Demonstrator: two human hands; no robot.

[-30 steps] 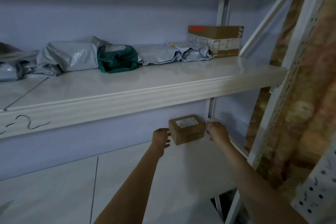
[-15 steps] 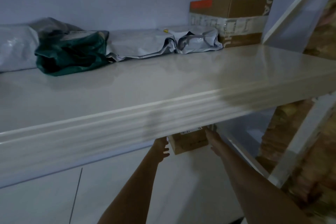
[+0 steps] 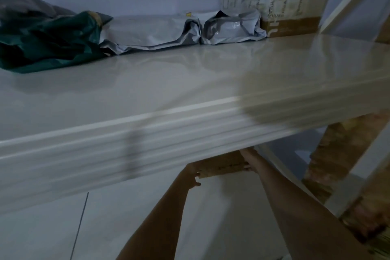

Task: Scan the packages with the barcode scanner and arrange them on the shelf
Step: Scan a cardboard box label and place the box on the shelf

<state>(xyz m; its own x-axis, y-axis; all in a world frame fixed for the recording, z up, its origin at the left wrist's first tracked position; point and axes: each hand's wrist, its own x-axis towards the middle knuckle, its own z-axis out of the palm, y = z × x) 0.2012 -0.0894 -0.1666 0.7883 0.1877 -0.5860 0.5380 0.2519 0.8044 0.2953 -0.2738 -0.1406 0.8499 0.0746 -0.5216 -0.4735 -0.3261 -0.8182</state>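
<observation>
A small brown cardboard box [image 3: 223, 165] sits at the back of the lower shelf [image 3: 221, 213], mostly hidden under the front edge of the upper shelf [image 3: 147, 133]. My left hand [image 3: 191, 176] touches the box's left side. My right hand [image 3: 249, 159] presses on its right side, fingers partly hidden by the upper shelf. Both hands clasp the box between them. No barcode scanner is in view.
On the upper shelf lie a dark green bag [image 3: 46, 44], two grey plastic mailers [image 3: 152, 31] [image 3: 232, 28] and a large cardboard box [image 3: 276, 0] at the back right. White perforated rack uprights [image 3: 348, 192] stand on the right.
The camera has moved closer and higher, so the upper shelf edge now covers most of the small box. Both hands have closed in from beside the box onto its sides.
</observation>
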